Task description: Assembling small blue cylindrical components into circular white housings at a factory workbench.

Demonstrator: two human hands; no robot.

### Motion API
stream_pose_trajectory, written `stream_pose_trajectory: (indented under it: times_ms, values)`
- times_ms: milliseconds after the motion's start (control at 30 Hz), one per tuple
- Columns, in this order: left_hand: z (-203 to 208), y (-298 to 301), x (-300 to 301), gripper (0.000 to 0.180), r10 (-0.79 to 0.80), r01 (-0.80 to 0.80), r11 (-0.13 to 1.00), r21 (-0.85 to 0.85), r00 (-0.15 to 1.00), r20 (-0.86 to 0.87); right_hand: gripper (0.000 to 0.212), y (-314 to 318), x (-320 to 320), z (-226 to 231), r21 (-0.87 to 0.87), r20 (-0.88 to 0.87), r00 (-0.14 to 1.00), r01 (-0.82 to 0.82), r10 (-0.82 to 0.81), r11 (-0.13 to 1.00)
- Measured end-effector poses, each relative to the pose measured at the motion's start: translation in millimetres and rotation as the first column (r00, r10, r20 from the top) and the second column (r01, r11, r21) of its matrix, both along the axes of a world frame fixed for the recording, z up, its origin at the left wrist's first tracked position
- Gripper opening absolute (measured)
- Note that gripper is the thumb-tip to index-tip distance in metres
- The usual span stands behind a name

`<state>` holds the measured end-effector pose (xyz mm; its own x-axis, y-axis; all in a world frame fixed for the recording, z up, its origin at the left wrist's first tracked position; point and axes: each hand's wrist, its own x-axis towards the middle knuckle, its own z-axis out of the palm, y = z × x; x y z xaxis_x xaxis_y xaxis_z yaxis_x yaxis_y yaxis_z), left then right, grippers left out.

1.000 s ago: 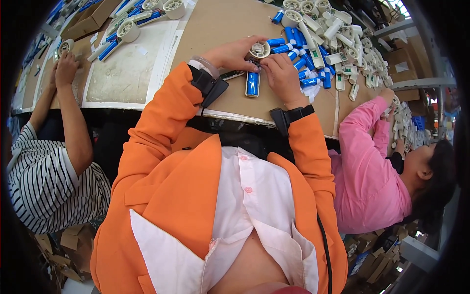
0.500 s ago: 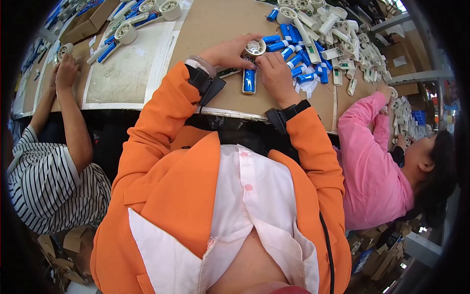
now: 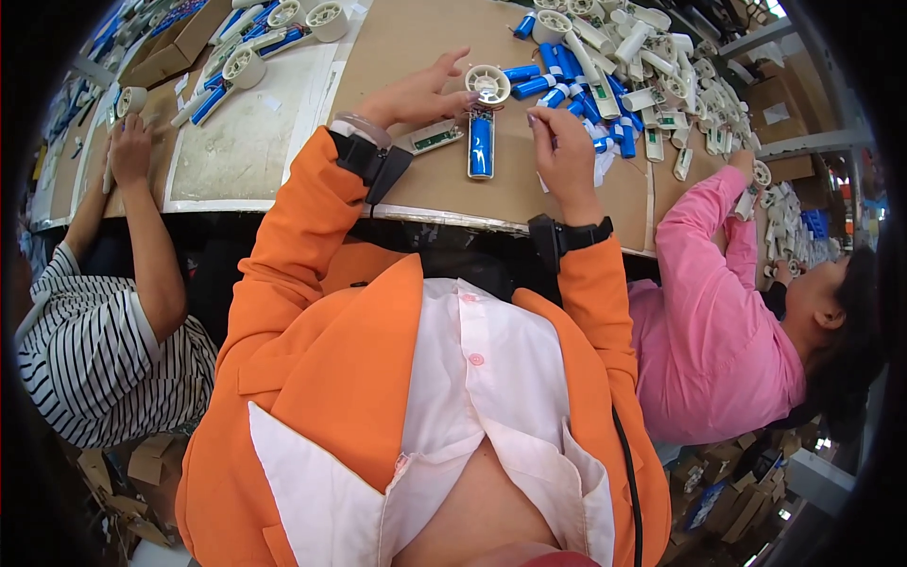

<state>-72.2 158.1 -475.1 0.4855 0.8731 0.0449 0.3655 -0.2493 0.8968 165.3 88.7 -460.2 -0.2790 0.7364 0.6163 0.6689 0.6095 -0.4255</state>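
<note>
A white handheld-fan half (image 3: 487, 85) with a round, spoked head lies in front of me, its handle toward me. A blue cylindrical battery (image 3: 481, 146) sits in the handle, with thin wires near the neck. My left hand (image 3: 420, 93) is open beside the round head, fingers spread, the thumb reaching toward the neck. My right hand (image 3: 567, 156) is lifted to the right of the battery, apart from the fan, its fingers loosely bent with nothing visible in them. A white handle piece with a green circuit board (image 3: 431, 138) lies below my left hand.
Loose blue batteries (image 3: 564, 66) and a heap of white fan shells (image 3: 652, 57) cover the back right. More fan parts (image 3: 243, 68) and a cardboard box (image 3: 175, 47) are at the left. Co-workers sit close on both sides, one in a striped shirt (image 3: 104, 369), one in pink (image 3: 718, 321).
Both hands have let go of the fan half, which now lies on the table. My right hand has drawn back to the right and nearer; my left hand has moved left and its fingers have spread.
</note>
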Motion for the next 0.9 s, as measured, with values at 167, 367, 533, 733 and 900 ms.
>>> stream_pose_trajectory:
  times_ms: [167,367,533,733,900]
  values:
    - [-3.1,0.4,0.2,0.081,-0.009,0.006,0.997,-0.076,0.999,-0.042,0.012,-25.2,-3.5,4.7,-0.12,-0.027,0.999,0.039,-0.042,0.992]
    - [-7.8,-26.2,35.0,0.093,0.335,-0.249,0.859,0.447,0.934,-0.124,0.015,-38.5,-6.1,-3.4,-0.21,-0.012,0.996,0.083,-0.087,0.974]
    - [-2.5,-29.3,49.8,0.096,0.437,-0.265,0.757,0.597,0.885,-0.162,0.016,-44.2,-14.2,-11.6,-0.185,0.011,0.999,0.041,-0.04,0.982]
    - [25.3,-24.6,4.4,0.073,0.363,-0.263,0.925,0.274,0.826,-0.432,0.012,-55.3,-10.2,-2.0,-0.266,-0.038,0.996,0.066,-0.078,0.962]
    - [23.5,-10.8,-71.5,0.069,0.471,-0.306,0.879,0.366,0.683,-0.559,0.008,-53.6,-0.6,0.8,-0.263,-0.025,0.996,0.075,-0.085,0.962]
